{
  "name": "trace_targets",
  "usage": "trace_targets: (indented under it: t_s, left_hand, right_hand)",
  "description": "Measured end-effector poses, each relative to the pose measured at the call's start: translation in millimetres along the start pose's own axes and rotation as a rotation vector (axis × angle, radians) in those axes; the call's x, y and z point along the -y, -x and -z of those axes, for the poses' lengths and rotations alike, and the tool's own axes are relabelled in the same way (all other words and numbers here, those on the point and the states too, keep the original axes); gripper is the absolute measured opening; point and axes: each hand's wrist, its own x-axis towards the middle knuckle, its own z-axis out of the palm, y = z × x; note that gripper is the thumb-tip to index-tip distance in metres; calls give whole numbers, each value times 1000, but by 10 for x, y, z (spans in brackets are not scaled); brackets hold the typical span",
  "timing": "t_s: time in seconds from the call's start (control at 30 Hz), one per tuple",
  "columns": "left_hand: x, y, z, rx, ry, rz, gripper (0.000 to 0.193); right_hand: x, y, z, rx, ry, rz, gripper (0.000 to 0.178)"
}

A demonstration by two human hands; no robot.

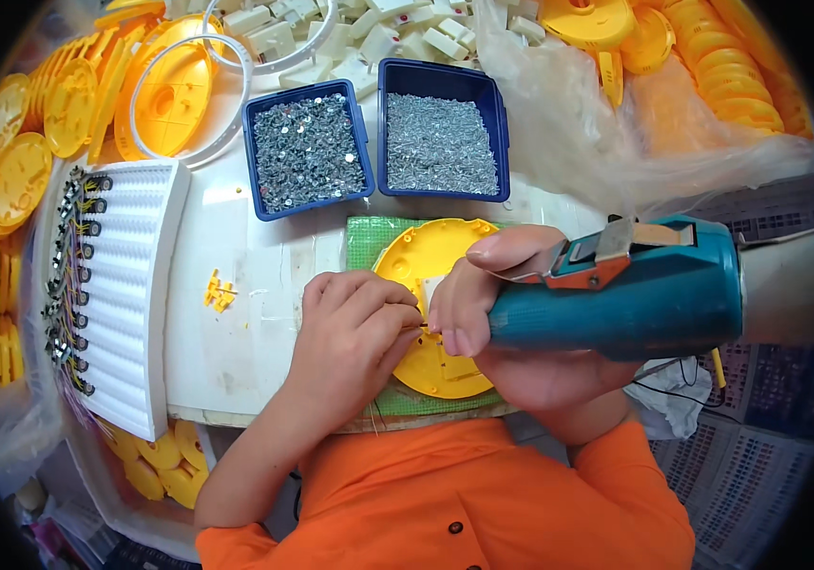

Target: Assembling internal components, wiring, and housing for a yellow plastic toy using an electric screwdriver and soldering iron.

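A round yellow plastic cover (445, 375) lies on a green mat (361, 244) at the table's near edge, both hands over it. My right hand (511, 294) is wrapped round a teal electric screwdriver (616, 318) with a metal lever on its side; its lower end is hidden by the fingers. My left hand (359, 328) has its fingers bunched over the cover's middle, close to a thin dark tip by my right fingers. What they pinch, if anything, is hidden. Thin wires (375, 416) hang below the left hand.
Two blue bins, one of screws (307, 157) and one of metal pins or screws (440, 142), stand behind the cover. A white foam tray (126, 294) holds wired parts at left, near small yellow pieces (220, 291). Yellow covers (174, 95) and white parts (369, 38) pile up behind.
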Motion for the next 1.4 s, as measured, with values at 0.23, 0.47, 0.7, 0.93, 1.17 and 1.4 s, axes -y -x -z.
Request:
trace_targets:
  t_s: [0.23,0.47,0.7,0.93,1.17,1.4]
  left_hand:
    - [-1,14,-26,-23,57,37,22]
    - [-2,6,-4,-8,125,78,20]
    - [7,-86,28,27,130,46,18]
    - [43,-101,-1,68,197,54,25]
    - [574,-619,474,-39,-272,-19,43]
    - [1219,-726,510,-45,-476,37,13]
  right_hand:
    - [-32,14,-26,-20,24,-6,78]
    - [-46,20,-68,-62,-1,16,82]
    - [-22,21,-90,-81,-25,52,85]
    - [47,47,-74,-82,-113,99,69]
    - [71,58,-29,-80,-113,152,76]
    - [35,62,-37,-68,-78,137,76]
